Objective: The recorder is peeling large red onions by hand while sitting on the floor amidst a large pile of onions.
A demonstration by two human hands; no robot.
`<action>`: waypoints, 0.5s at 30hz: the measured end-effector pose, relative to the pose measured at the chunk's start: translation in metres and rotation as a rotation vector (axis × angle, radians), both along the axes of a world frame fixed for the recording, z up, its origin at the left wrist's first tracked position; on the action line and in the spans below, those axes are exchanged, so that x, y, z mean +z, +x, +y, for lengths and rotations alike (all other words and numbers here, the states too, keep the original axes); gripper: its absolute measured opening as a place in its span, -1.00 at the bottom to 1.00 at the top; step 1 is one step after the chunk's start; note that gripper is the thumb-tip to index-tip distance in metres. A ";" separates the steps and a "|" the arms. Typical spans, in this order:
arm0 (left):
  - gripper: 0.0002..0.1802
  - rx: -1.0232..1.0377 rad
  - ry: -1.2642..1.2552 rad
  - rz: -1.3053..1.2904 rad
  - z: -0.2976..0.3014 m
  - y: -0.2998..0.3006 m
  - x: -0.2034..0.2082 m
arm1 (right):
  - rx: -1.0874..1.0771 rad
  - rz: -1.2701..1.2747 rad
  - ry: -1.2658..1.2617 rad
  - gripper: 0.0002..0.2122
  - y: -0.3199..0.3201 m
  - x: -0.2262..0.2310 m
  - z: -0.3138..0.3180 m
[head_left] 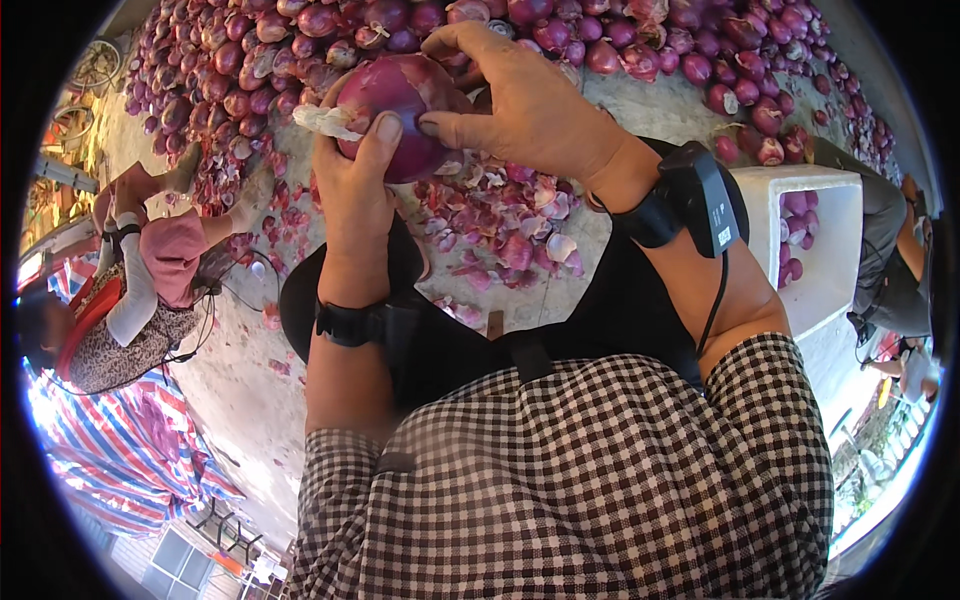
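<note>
Between my two hands, raised in front of me, is a large red onion (388, 88) with a dry, pale stem end pointing left. My left hand (352, 195) grips it from below and the left, its thumb pressed on the near side. On the onion's right side, my right hand (530, 105) has its thumb against the skin and its index finger arched over the top. The other right fingers are partly hidden behind the onion. Loose onion skins (500, 220) lie on the floor below, between my knees.
A wide heap of red onions (250, 60) spreads across the far floor. At my right stands a white foam box (845, 240) with several onions inside. One person (150, 270) sits at the left, another (890, 240) at the right. A striped tarp (130, 450) lies at lower left.
</note>
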State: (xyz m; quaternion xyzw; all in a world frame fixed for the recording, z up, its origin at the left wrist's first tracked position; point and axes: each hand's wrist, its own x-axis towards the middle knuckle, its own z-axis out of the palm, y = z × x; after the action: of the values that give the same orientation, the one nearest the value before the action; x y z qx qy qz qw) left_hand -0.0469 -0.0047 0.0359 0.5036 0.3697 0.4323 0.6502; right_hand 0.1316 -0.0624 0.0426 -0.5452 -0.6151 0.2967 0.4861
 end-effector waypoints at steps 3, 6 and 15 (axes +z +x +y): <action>-0.34 0.022 0.045 0.049 0.004 -0.004 -0.007 | -0.013 -0.085 0.056 -0.60 0.001 0.006 0.001; -0.34 0.012 0.027 0.038 0.003 -0.002 -0.008 | -0.005 -0.140 0.104 -0.65 0.004 0.006 0.002; -0.33 -0.026 -0.100 -0.083 0.000 0.002 -0.008 | -0.038 -0.035 0.127 -0.73 0.006 0.013 -0.002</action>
State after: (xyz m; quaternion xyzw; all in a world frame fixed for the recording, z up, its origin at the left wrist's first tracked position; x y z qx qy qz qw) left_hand -0.0453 -0.0047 0.0278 0.4568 0.3571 0.4255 0.6949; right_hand 0.1375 -0.0649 0.0552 -0.5298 -0.6309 0.2383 0.5143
